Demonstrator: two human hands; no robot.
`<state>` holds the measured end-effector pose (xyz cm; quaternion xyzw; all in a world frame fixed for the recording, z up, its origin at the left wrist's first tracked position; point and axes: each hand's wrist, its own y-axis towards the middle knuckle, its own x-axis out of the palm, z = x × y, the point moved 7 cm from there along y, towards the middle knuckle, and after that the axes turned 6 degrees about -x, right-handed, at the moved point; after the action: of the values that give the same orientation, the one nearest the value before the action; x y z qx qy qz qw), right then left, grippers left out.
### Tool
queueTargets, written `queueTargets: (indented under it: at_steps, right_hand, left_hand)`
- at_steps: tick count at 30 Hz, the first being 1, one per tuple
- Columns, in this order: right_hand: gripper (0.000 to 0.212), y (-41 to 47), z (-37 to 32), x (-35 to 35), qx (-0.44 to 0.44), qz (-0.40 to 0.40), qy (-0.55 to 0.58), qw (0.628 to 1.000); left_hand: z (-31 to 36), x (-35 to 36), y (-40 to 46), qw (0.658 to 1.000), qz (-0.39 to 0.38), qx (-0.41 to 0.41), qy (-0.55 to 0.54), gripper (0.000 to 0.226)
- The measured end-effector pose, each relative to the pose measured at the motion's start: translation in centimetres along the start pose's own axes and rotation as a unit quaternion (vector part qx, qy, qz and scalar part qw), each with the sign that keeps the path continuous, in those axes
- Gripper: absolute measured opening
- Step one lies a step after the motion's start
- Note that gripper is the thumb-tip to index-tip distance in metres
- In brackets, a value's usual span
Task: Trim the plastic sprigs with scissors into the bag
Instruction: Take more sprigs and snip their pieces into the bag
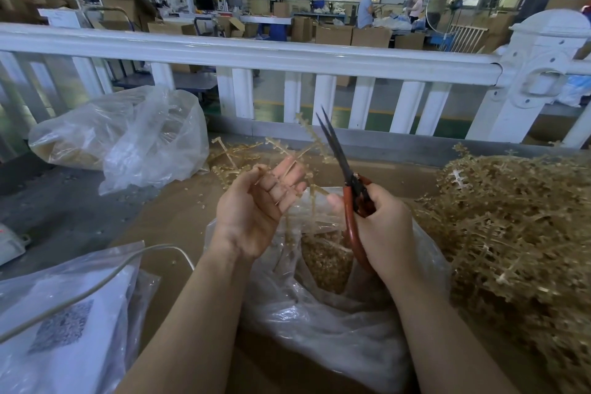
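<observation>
Two hands are working above the open bag (335, 307) on the worktop (179, 217); left hand (256, 205), palm up, fingers loosely cradling a sprig (307, 150); right hand (383, 227) is gripping scissors (343, 166), blades slightly parted, pointing upward; cutting directly over the bag's mouth seems wise, so trimmings drop inside.

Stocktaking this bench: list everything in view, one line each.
Tan plastic sprig: one, held above the bag.
Red-handled scissors: one, blades up.
Clear plastic bag of trimmings: one, below the hands.
Heap of tan sprigs: one, right.
Crumpled clear bag: one, far left.
White railing: one, behind.
White cable: one, near left.
Left hand: holds sprig.
Right hand: grips scissors.
</observation>
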<state>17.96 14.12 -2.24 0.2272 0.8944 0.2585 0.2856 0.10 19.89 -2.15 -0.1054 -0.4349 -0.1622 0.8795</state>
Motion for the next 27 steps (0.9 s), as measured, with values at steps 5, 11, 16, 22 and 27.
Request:
queueTargets:
  at_steps: [5,11,16,22,27]
  right_hand:
    - [0.023,0.1,0.3,0.0,0.044,0.003,0.088,0.995]
    - [0.023,0.3,0.4,0.2,0.086,-0.011,0.133,0.987]
    - [0.032,0.3,0.2,0.6,0.103,-0.041,0.139,0.984]
    - [0.029,0.1,-0.8,1.3,0.074,-0.07,0.13,0.986]
    - [0.022,0.1,-0.3,1.2,0.111,-0.05,0.188,0.975]
  left_hand:
    - [0.0,0.3,-0.2,0.999,-0.005,-0.018,-0.033,0.048]
    - [-0.3,0.6,-0.2,0.998,-0.022,-0.033,-0.045,0.066]
    - [-0.9,1.0,-0.2,0.994,-0.035,-0.058,-0.083,0.052]
    - [-2.4,1.7,0.0,0.99,-0.072,-0.1,-0.074,0.026]
    - [-1.8,1.0,0.3,0.997,-0.054,-0.06,0.008,0.025]
